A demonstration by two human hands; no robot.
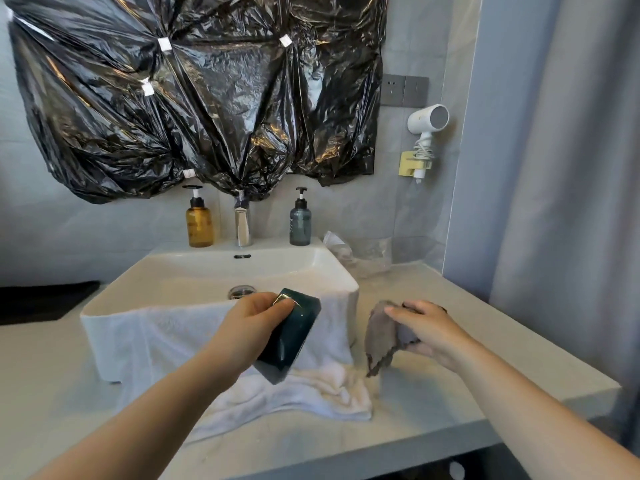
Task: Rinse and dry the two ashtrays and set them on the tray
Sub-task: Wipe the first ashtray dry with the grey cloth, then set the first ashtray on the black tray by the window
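From the head camera, looking down over the counter: the left hand (pixel 252 327) is clamped on a dark green ashtray (pixel 291 336), thumb over the upper edge and fingers wrapped behind, holding it tilted on edge in the air just in front of the white basin (pixel 214 271), above the white towel (pixel 242 344) draped over the basin's front rim and spilling onto the countertop (pixel 450 341). Over to the right, the right hand (pixel 424 329) is bunched around a grey cloth (pixel 382 337), a loose corner hanging down, held clear of the ashtray. That ashtray looks glossy and rigid, likely glass or ceramic, so probably weighty, slick when wet and liable to chip on the basin; gripping across opposite edges, as here, seems the safest hold, with the cloth worked over the flat faces. Drying appears to be the step in hand. A second ashtray isn't plainly visible, and no tray can be identified for certain.
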